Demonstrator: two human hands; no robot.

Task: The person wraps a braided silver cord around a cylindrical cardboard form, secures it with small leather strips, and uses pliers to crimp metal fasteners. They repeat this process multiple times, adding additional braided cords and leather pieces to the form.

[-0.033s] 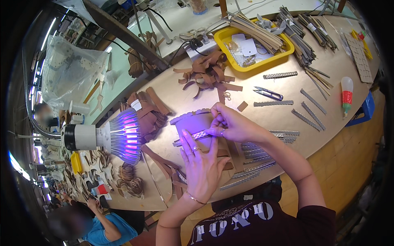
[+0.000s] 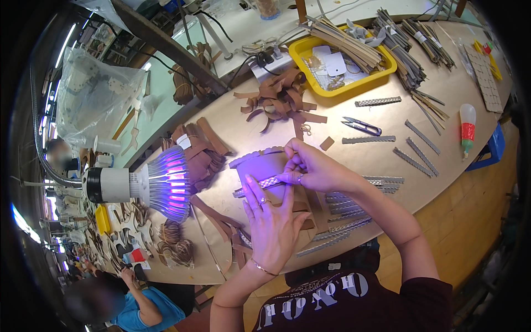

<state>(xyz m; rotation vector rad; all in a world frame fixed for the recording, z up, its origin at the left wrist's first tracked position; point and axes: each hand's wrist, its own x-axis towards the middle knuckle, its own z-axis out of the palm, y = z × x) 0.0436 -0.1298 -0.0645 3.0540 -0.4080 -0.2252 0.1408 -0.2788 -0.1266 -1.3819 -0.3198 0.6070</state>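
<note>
A braided, light-patterned strip (image 2: pixel 270 181) lies across a flat board-like piece (image 2: pixel 257 169) under purple light. My left hand (image 2: pixel 272 224) rests flat on it, fingers stretched and spread, fingertips pressing the strip down. At the strip's right end my right hand (image 2: pixel 304 166) is closed in a pinch, thumb and forefinger on it. Fingers hide part of the strip. Several more braided strips (image 2: pixel 345 205) lie beside my right forearm. Thread snips (image 2: pixel 361 126) and a single braided strip (image 2: pixel 369 139) lie beyond my right hand.
A lit lamp (image 2: pixel 166 184) juts in from the left, near my left hand. Brown strap pieces (image 2: pixel 274 99) are heaped behind the board. A yellow tray (image 2: pixel 338 88) holds sticks and small bags. A red-and-white bottle (image 2: pixel 467 130) stands right. A co-worker in a blue shirt (image 2: pixel 146 307) sits at lower left.
</note>
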